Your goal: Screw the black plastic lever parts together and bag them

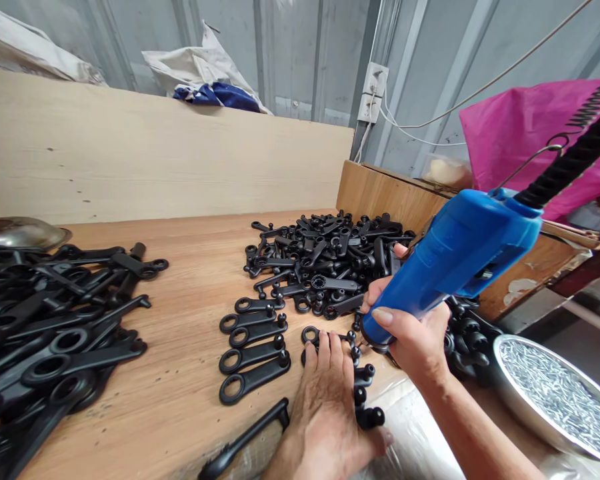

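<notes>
My right hand [423, 340] is wrapped round a blue electric screwdriver [447, 247], which slants down to the left. Its tip is near the knob ends of the black crank handles [365, 375] beside my left hand. The exact contact at the tip is hard to make out. My left hand [325, 407] lies flat over those handles, fingers stretched forward and thumb out to the right. Just left of it, several ring-ended crank handles [257, 375] lie in a row with short pegs standing up. One more black handle [245, 443] lies apart near the front edge.
Behind the hands is a heap of black crank parts [325, 250]; another pile [55, 320] fills the left side. A metal bowl of screws [555, 393] stands at right. A coiled black cable [575, 157] runs up from the screwdriver. Wooden boards [170, 160] border the table.
</notes>
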The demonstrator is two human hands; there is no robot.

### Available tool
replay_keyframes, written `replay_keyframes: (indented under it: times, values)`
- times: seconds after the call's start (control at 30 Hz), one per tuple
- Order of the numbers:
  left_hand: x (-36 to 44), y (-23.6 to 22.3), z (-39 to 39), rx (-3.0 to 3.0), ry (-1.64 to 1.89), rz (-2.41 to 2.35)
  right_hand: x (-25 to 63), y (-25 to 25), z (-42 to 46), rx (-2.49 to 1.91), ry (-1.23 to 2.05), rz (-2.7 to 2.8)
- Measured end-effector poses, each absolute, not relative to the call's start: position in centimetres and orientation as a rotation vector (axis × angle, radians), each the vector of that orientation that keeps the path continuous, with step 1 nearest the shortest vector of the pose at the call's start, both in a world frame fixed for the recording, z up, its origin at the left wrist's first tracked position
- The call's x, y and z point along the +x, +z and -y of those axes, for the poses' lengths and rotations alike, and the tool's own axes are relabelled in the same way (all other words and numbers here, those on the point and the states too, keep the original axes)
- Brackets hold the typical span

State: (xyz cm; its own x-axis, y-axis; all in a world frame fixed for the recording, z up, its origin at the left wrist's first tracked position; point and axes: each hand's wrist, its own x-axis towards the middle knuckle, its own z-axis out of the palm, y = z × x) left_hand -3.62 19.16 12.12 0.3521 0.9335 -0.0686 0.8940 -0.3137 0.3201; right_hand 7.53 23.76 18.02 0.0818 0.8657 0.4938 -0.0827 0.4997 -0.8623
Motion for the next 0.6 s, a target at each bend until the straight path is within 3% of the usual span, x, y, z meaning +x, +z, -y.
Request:
replay_keyframes:
  times: [0.6]
  values:
    - [-4.04,12.21,-19.18,2.320,0.219,-1.558,6.78,17.83,-23.74,-0.869,0.785,1.395]
